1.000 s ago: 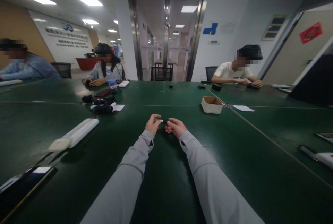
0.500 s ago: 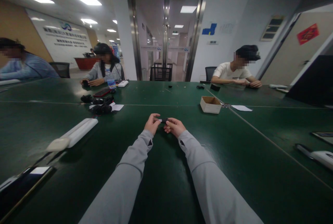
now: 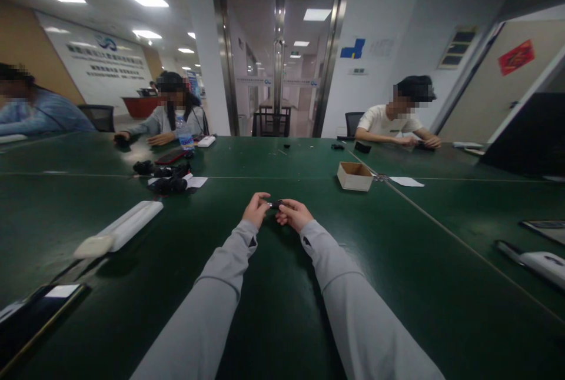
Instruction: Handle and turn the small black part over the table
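Between my hands is a small black object with a silver end (image 3: 276, 204), held just above the green table (image 3: 282, 309). It is too small to tell its exact kind. My left hand (image 3: 255, 212) pinches the silver end on the left, its index finger arched above. On the right, the black end is gripped by the thumb and fingers of my right hand (image 3: 296, 214), the lower fingers curled beneath. The fingers partly cover both ends.
Ahead to the right stands an open cardboard box (image 3: 355, 177) beside a paper sheet (image 3: 406, 182). On the left lie a white power bank-like block (image 3: 132, 224), a phone (image 3: 39, 321), black gear (image 3: 170, 183) and a water bottle (image 3: 184, 134). Co-workers sit across the table.
My hands keep the same grip on the small object; the view has shifted slightly. Across the table at the left, a co-worker's hand has moved outward to the left with a dark object.
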`<state>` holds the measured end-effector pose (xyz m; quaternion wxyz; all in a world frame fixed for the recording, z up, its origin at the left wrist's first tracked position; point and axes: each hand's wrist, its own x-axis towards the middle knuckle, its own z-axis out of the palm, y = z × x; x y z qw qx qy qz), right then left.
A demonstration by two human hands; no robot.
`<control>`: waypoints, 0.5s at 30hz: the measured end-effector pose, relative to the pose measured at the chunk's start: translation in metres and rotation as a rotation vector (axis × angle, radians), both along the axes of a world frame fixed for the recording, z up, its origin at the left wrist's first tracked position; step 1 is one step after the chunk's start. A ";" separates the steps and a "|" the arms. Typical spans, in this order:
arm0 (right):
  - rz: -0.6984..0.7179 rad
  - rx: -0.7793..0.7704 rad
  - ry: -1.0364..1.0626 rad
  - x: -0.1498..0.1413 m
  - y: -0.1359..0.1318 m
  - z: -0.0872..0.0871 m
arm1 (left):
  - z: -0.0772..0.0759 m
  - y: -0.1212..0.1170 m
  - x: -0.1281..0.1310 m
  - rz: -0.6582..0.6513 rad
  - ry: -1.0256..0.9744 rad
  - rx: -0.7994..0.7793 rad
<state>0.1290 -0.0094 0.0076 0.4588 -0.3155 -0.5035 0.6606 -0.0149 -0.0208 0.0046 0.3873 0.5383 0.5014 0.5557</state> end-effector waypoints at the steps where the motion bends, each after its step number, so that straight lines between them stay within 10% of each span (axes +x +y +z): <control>1: 0.000 -0.001 0.000 0.000 0.000 0.000 | 0.000 0.000 0.000 -0.003 -0.008 -0.017; 15: -0.006 0.007 -0.019 0.000 0.002 -0.002 | -0.001 0.000 -0.001 -0.027 0.014 -0.001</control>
